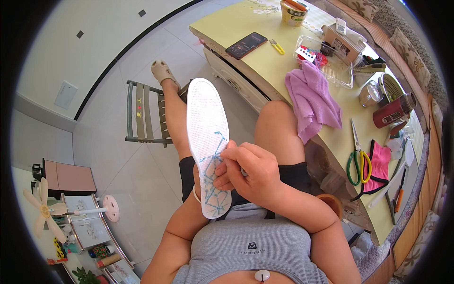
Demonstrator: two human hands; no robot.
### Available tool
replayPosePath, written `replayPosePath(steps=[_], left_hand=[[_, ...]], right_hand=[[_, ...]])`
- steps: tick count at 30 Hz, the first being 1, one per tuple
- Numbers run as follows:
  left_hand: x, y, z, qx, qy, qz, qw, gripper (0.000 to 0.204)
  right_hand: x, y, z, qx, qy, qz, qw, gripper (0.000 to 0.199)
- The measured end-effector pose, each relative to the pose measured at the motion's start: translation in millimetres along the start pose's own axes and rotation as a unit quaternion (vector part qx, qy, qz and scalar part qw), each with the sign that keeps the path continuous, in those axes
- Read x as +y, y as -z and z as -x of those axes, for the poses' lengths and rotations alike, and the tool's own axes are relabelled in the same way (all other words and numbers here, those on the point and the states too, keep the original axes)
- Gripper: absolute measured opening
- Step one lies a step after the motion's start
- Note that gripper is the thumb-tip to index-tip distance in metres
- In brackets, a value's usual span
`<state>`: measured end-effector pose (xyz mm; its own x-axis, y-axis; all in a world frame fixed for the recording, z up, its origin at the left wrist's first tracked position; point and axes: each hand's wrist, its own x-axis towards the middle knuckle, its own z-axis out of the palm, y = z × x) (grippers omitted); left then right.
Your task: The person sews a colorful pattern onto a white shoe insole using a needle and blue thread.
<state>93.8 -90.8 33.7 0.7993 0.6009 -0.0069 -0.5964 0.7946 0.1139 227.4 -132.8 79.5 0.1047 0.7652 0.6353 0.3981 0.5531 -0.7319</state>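
A white shoe insole (206, 113) with blue cross-stitch lines on its lower half is held upright over my lap. My left hand (196, 179) grips it from behind and is mostly hidden by it; a bracelet shows at that wrist. Against the stitched face, near the insole's right edge, my right hand (253, 168) is closed in a pinch. What lies between those fingertips is too small to make out.
On the yellow-covered table to my right lie a phone (246, 45), yellow snips (277, 46), a purple towel (313, 97), scissors (357, 163), pink cloth (377, 165), a plastic box (338, 71) with thread and a dark red flask (390, 112). A folding stool (144, 112) stands ahead left.
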Motion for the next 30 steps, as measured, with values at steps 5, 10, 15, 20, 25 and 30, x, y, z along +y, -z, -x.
replayPosePath(steps=[5, 10, 15, 20, 25, 30], left_hand=[[-0.9, -7.2, -0.1, 0.015, -0.014, -0.038, 0.999, 0.027], [10.0, -3.5, -1.3, 0.043, -0.058, -0.179, 0.981, 0.02], [5.6, -14.2, 0.6, 0.104, -0.109, -0.23, 0.962, 0.022], [-0.9, -16.6, 0.2, 0.142, -0.166, -0.295, 0.93, 0.023], [0.9, -21.5, 1.5, 0.172, -0.251, -0.436, 0.847, 0.022], [-17.3, -19.4, -2.3, 0.148, -0.3, -0.514, 0.79, 0.021]], right_hand=[[3.2, 5.4, 0.4, -0.01, -0.006, 0.021, 1.0, 0.012], [7.3, 15.7, 2.9, -0.028, -0.17, -0.103, 0.98, 0.003], [24.2, 21.6, 14.9, -0.041, -0.353, -0.29, 0.889, 0.005], [24.3, 11.5, 15.5, 0.027, -0.322, -0.349, 0.879, 0.016], [25.8, 28.3, 8.4, 0.089, 0.021, 0.159, 0.983, 0.026], [14.2, 19.4, 6.5, 0.023, 0.124, 0.208, 0.97, 0.017]])
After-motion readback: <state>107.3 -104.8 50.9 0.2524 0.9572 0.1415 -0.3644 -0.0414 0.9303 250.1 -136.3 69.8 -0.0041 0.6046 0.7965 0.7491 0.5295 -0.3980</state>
